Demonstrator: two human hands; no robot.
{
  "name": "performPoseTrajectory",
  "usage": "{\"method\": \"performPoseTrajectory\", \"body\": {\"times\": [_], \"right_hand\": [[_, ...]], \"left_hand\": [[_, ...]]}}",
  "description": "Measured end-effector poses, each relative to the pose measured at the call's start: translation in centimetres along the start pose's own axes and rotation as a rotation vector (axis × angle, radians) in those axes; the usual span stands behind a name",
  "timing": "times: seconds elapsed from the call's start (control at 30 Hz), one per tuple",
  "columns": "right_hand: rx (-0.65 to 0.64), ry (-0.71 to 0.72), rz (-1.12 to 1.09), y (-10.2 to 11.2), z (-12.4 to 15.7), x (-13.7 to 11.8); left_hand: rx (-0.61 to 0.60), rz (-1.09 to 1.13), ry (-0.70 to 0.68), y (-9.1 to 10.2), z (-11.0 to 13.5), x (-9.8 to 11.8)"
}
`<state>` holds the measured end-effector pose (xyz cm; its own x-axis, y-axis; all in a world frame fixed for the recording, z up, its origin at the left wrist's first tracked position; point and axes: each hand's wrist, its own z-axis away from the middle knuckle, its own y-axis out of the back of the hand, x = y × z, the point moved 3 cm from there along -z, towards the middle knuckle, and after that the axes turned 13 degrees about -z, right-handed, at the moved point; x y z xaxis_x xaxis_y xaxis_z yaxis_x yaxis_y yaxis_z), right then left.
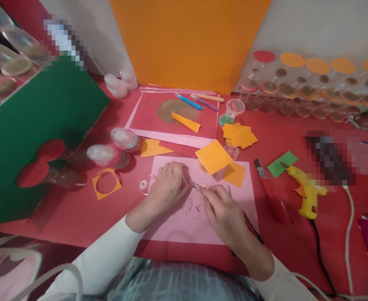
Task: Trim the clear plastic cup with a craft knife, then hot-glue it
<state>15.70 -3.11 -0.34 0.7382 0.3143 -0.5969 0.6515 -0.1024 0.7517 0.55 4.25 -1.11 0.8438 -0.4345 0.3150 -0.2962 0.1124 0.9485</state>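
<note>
Left hand, in white sleeve: fingers curled and pressed around a clear plastic piece, pink-tinged, partly hidden by the hand, positioned over the upper middle of a pink sheet. Right hand: thumb and fingers pinching a small metal-tipped tool, tip against or very near the plastic piece, exact contact impossible to tell. Below both, on the pink sheet: loose shavings, grey and red. Beside left wrist: clear round part with pink rim. Partly under right hand and forearm: dark slender implement, type unclear. At upper right of the sheet: orange square, tilted, with another orange piece below. Beyond: stack of orange squares. To the right, on the red table: red cutter with blade exposed; yellow glue gun, nozzle over a green paper. To the left: orange square with round cut-out; two nested stacks of clear plastic bottle tops. Farther back: red sheet bearing a curled orange strip and a blue marker; upright orange board behind.
</note>
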Motion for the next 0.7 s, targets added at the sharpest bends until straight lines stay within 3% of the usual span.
{"method": "performPoseTrajectory", "body": {"times": [0.7], "right_hand": [[0.005, -0.019, 0.020, -0.70, -0.17, 0.11]], "left_hand": [[-0.010, -0.049, 0.005, -0.20, -0.18, -0.01]]}}
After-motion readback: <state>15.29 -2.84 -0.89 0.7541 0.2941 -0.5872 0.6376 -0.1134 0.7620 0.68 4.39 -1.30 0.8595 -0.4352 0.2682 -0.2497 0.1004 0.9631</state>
